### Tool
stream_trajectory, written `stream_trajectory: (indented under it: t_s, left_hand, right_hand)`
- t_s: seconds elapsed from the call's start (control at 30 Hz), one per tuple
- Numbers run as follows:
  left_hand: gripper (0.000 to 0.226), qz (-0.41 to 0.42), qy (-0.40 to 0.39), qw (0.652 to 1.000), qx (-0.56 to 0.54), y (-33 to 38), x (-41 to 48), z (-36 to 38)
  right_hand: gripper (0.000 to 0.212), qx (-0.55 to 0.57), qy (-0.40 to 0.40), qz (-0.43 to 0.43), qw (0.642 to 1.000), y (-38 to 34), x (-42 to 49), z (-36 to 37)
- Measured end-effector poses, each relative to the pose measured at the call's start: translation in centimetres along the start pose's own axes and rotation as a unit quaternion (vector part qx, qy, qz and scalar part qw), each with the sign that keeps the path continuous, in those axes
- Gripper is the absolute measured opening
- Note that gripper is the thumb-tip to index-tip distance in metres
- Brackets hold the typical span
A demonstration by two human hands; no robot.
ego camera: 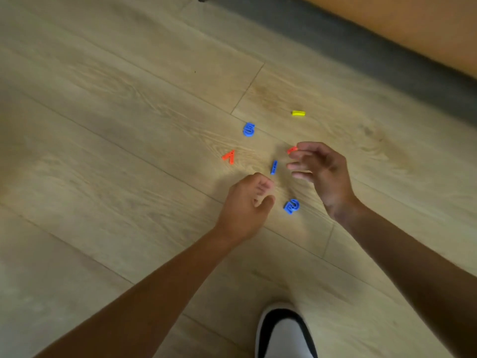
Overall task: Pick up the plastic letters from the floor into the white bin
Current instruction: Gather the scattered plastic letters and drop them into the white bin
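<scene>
No printed labels, brands or signs can be read. The only legible characters are the plastic pieces themselves, lying on the wooden floor. A blue piece is shaped as "S" or "5"; which one cannot be determined. An orange piece is shaped as "V" or an inverted "A". A blue straight piece may be read as "I". A second blue piece resembles "R". The yellow piece and the orange piece at the fingertips cannot be read.

Both bare arms reach forward; left hand loosely curled, right hand with fingers spread apart.
</scene>
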State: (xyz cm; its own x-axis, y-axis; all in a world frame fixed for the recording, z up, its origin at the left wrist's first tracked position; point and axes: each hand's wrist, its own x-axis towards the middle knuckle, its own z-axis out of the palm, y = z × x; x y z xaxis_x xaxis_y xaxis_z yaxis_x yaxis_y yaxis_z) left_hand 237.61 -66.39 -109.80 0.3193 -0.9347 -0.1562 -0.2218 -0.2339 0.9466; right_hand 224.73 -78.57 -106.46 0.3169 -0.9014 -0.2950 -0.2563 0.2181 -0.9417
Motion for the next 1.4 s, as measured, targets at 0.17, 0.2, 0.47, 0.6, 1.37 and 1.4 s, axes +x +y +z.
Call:
stream_trajectory:
  t_s: [0.17, 0.2, 0.47, 0.6, 1.37, 1.4]
  left_hand:
    - [0.037, 0.099, 0.006, 0.971, 0.218, -1.2, 4.3, 0.5]
    - [0.040, 0.109, 0.005, 0.959, 0.260, -1.0, 5.3, 0.7]
    - [0.025, 0.156, -0.038, 0.894, 0.419, -0.1, 9.0, 2.5]
    - [0.021, 0.157, -0.038, 0.888, 0.430, -0.2, 8.9, 2.8]
    - [0.040, 0.107, -0.057, 0.890, 0.440, -1.6, 7.3, -1.7]
    - [0.034, 0.117, -0.063, 0.889, 0.438, -1.5, 7.3, -1.5]
  right_hand:
    - [0.018, -0.267, -0.030, -0.078, 0.960, 3.9, -1.7, -1.3]
    - [0.019, -0.337, -0.040, -0.095, 0.936, 4.2, -2.2, -1.3]
    - [0.042, -0.526, -0.078, -0.095, 0.842, 4.9, -3.6, -0.9]
    - [0.033, -0.510, -0.087, -0.127, 0.846, 5.3, -3.3, -1.0]
    - [0.016, -0.513, -0.047, -0.170, 0.840, 3.0, 7.7, -0.9]
    - [0.013, -0.508, -0.048, -0.174, 0.842, 3.0, 7.8, -0.8]
